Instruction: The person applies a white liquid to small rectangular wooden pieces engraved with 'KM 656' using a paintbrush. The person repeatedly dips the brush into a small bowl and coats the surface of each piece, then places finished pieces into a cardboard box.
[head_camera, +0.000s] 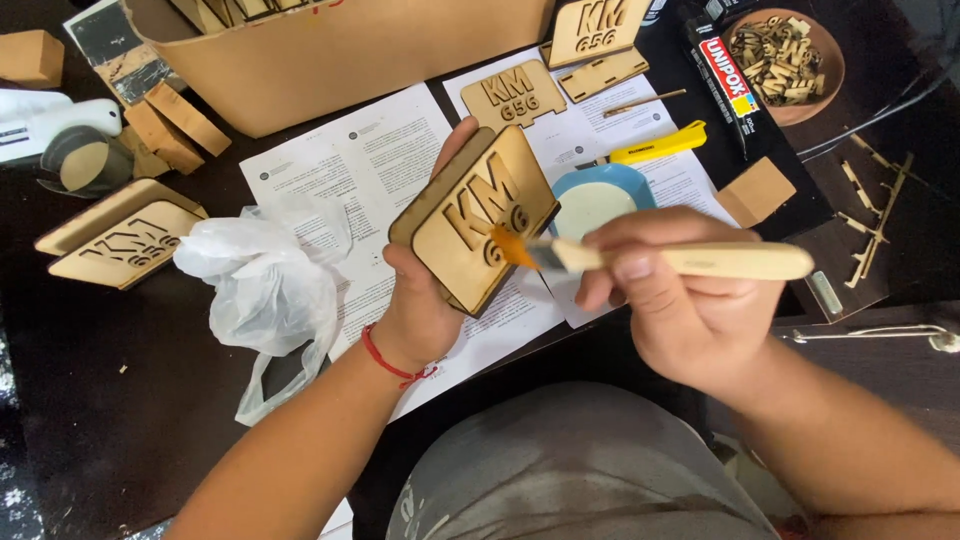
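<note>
Head view, looking down past the lap: left hand (425, 300) closed around a wooden plaque (478, 215) with raised cut-out characters, thumb on the near edge, fingers behind the far edge, face tilted up toward the person. Right hand (675, 300) closed on the pale handle of a flat brush (640, 258); orange bristles touch the plaque face just beside the left grip, on the lower characters. Blue dish (590, 200) of pale liquid sits just beyond the brush, on printed paper sheets (370, 165) covering the dark table (100, 400). Crumpled plastic bag (265, 285) lies left of the left grip; finished plaques (120, 235) further left. Judgement: best done with the plaque held steady, light strokes along the characters, working bristles into the recesses, keeping the left fingers off the wet face, and reloading sparingly from the dish to avoid pooling.
</note>
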